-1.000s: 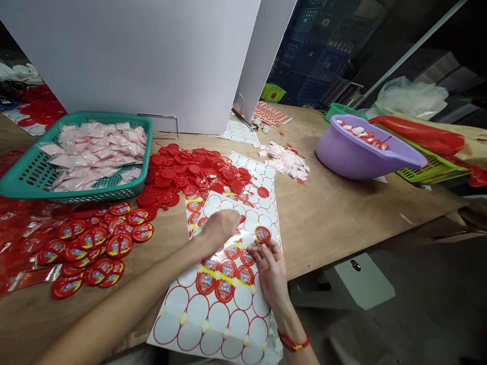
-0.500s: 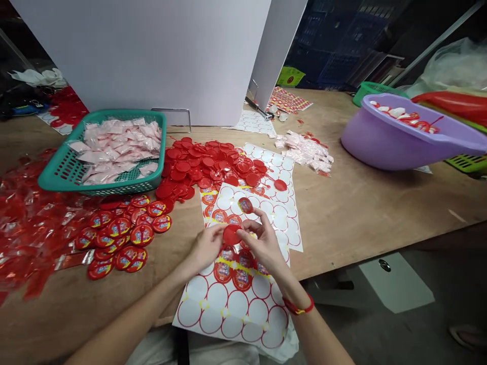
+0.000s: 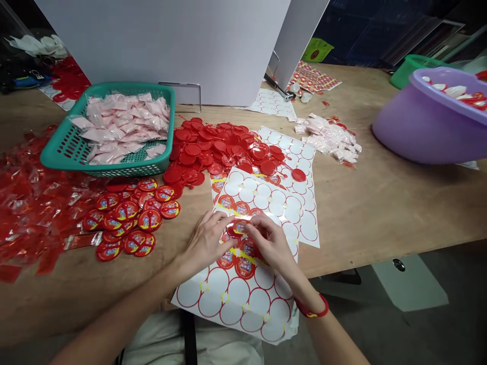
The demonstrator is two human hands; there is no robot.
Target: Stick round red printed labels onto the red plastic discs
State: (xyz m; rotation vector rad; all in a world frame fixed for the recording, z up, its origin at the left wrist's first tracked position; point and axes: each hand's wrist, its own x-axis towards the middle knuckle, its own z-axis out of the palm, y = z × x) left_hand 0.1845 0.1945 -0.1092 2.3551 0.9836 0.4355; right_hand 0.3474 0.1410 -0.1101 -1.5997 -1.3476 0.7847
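My left hand and my right hand meet low over a white sticker sheet printed with red-outlined circles. Between their fingers is a red plastic disc with a printed label on its face. Several printed labels remain on the sheet just below my hands. A heap of plain red discs lies beyond them, and labelled discs lie to the left of my left hand. A red cord circles my right wrist.
A teal basket holds pink packets, with shiny red wrappers to its left. Further sheets and loose pink packets lie on the wooden table. A purple basin stands at right; a white partition rises behind.
My hands have closed together over the sheet, and the red disc between them now shows a printed label. The whole scene has shifted up and right in view as my head moved.
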